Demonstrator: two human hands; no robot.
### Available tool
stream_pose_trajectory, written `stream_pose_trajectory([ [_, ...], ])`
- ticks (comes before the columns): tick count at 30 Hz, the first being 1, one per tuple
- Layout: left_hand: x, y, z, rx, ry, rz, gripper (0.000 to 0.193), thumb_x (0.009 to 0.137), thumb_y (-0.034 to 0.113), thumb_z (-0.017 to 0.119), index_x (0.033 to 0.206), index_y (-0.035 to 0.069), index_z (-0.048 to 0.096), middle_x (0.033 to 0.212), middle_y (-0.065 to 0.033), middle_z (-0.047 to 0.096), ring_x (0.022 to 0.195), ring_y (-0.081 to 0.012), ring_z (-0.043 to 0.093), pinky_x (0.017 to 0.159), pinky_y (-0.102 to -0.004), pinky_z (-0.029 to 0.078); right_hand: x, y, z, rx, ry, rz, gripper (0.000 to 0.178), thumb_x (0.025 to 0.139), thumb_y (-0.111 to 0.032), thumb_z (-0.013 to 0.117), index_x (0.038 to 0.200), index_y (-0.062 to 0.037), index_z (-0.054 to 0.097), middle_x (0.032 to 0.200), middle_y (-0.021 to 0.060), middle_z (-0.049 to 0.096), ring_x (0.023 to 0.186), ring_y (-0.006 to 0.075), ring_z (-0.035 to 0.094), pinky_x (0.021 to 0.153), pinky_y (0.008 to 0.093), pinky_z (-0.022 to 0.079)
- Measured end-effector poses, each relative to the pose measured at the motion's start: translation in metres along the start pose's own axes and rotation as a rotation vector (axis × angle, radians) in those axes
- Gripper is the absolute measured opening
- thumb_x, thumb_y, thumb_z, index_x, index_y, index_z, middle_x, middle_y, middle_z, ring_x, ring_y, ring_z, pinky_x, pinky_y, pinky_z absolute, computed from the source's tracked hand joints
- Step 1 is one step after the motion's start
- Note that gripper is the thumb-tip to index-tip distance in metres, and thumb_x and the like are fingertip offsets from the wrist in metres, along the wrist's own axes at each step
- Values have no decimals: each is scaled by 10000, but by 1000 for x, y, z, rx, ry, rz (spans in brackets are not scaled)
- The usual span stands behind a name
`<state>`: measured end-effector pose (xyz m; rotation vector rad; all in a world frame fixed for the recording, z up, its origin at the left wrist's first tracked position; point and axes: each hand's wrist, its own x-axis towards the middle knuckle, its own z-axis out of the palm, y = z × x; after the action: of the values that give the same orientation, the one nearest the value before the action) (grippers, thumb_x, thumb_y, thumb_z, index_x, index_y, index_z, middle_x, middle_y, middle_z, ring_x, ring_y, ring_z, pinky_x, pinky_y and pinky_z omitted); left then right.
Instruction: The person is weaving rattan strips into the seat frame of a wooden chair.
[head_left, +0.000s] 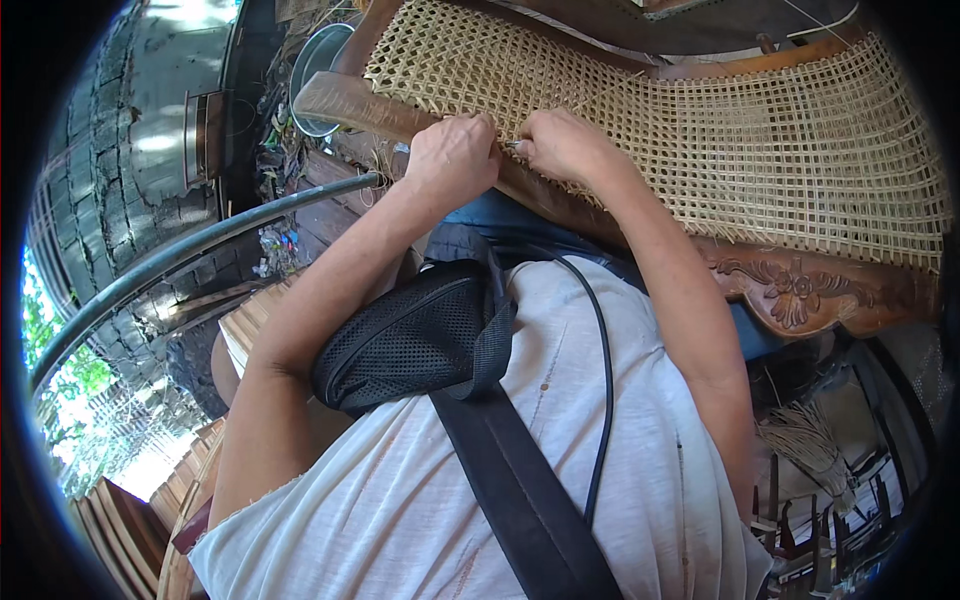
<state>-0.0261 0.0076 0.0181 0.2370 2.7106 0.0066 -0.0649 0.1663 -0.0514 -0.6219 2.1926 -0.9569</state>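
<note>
A sheet of woven cane (pixel 720 130) fills a curved brown wooden furniture frame (pixel 400 115), with a carved flower motif on its near rail at right. My left hand (pixel 455 152) is closed in a fist at the cane's near edge, over the wooden rail. Just right of it, my right hand (pixel 570 145) pinches at the same edge, its fingers bent down against the weave. A small thin piece shows between the two hands, too small to name. My fingertips are mostly hidden behind my knuckles.
A dark curved pipe (pixel 200 232) arcs in from the left toward the frame. Beyond the frame's left end stands a round metal basin (pixel 318 75). Loose pale strands (pixel 810 445) hang in a bundle at lower right. Stacked wooden pieces (pixel 125 535) lie at lower left.
</note>
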Motion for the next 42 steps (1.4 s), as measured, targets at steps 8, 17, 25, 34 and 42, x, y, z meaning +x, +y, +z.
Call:
stream_pose_trajectory([
  [8,-6,5,25,60,192,-8,117,855,169,591,883,59,561,861,-126,647,834,-323,665,700,-465,521,-4,5,12,74,86,69,246,876,-190,601,900,31,706,966,278,674,951,419,657,852,494,513],
  [17,-14,-4,4,-18,85,-15,85,873,148,577,899,68,587,810,-146,664,784,-348,666,682,-464,520,-21,7,5,37,190,-8,263,917,-225,546,1004,-12,674,936,251,684,929,411,662,839,497,517],
  [25,-20,1,-3,-340,117,-78,143,870,184,657,922,51,664,798,-152,686,712,-317,674,669,-402,528,-23,3,0,-3,146,39,275,905,-285,586,975,-40,689,937,235,693,908,400,671,831,502,521],
  [34,-5,-6,-3,-222,112,-99,139,838,179,646,896,57,675,795,-151,697,764,-348,689,700,-418,540,-19,-5,11,8,255,37,254,885,-303,633,949,-64,689,848,178,712,880,365,688,812,481,529],
  [42,-6,7,5,-120,83,-81,140,847,220,640,892,89,660,759,-122,690,725,-329,686,661,-440,536,-17,16,15,294,205,40,252,860,-338,665,918,-93,675,772,124,707,805,319,687,765,440,526],
])
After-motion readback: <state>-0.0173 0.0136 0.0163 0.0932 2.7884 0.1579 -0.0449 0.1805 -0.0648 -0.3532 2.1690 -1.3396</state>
